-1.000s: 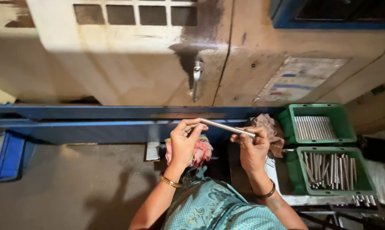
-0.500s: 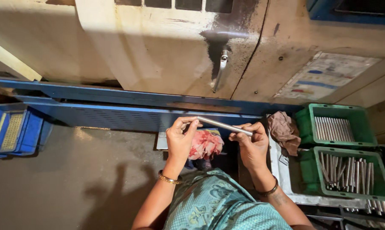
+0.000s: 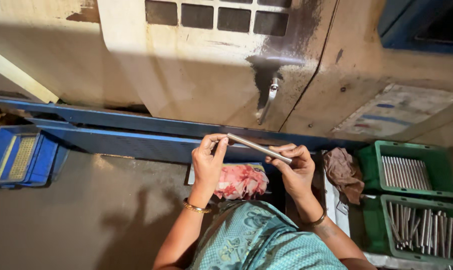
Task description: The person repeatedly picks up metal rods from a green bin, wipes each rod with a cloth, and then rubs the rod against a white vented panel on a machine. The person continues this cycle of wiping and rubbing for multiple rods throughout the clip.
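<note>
My left hand and right hand pinch steel rod by ends, above pink rag, left of green crates.

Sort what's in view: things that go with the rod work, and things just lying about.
In use: rod, held at its ends by left hand and right hand; two green crates of rods.

Lying about: pink cloth, brown rag, blue crate.

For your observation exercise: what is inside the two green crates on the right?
Both green crates hold metal rods: neat parallel rows in the farther one, loosely jumbled in the nearer one. The rods cover the crate floors, and the frame edge cuts off the nearer crate.
</note>
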